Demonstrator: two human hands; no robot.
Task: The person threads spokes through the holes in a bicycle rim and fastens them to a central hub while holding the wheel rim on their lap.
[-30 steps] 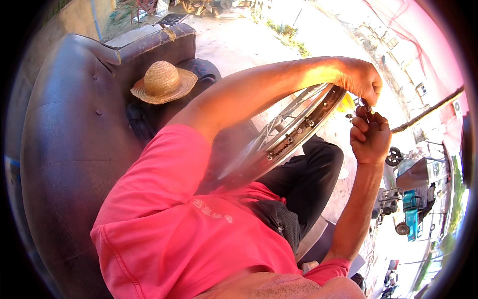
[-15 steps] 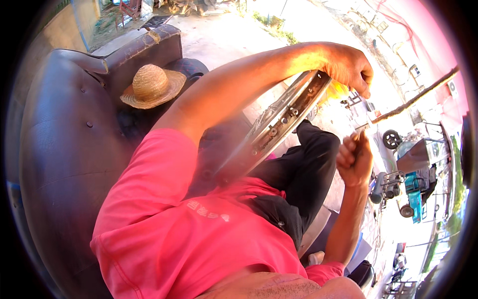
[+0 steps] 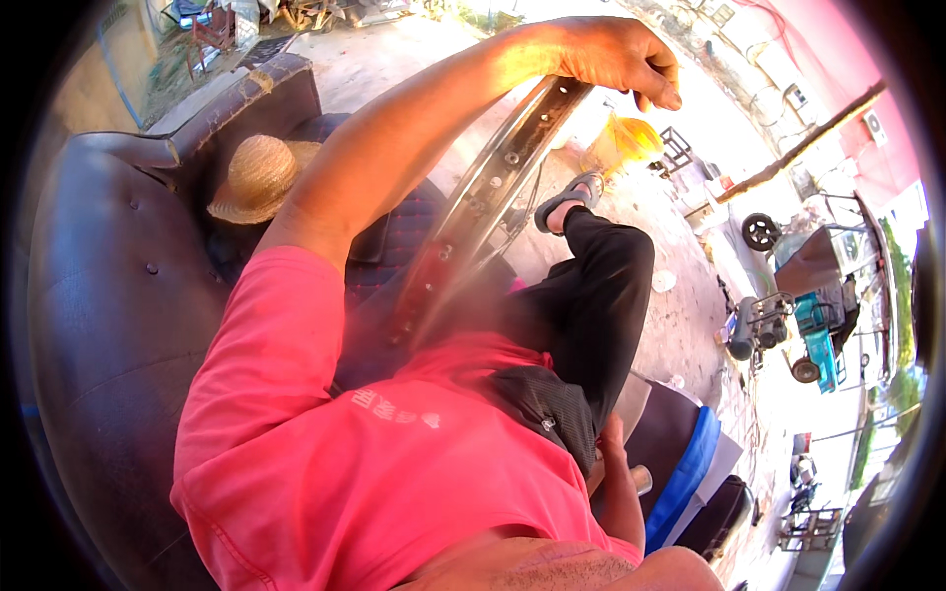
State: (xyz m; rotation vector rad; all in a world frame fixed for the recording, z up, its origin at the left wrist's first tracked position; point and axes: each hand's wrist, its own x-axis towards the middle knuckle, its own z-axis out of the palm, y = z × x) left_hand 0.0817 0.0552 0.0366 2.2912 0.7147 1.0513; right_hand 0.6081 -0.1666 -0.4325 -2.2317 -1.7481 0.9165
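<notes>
A curved metal wheel rim (image 3: 476, 197), with a row of holes and small fittings along its inner face, stands tilted over my lap. Its lower end is blurred. My left hand (image 3: 621, 61) hangs over the rim's upper end, the wrist lying close to it. Its fingers are curled together, and anything between them is too small to make out. Down at my right hip is my right hand (image 3: 613, 443), next to a dark pouch (image 3: 552, 404) at my waist. Its fingers are mostly hidden. A pale, round-ended object (image 3: 641, 480) shows beside that wrist.
On my left is a dark leather sofa (image 3: 118, 295) with a straw hat (image 3: 258, 177) on it. A yellow bag (image 3: 631, 143) lies beyond my sandalled foot (image 3: 570, 202). To the right are a compressor-like machine (image 3: 759, 325), a blue-green cart (image 3: 816, 340) and a wooden pole (image 3: 803, 143).
My right hand has dropped from in front of the rim to my right hip. In the picture, my left hand and the rim's upper end have shifted up and left, as the view also moved.
</notes>
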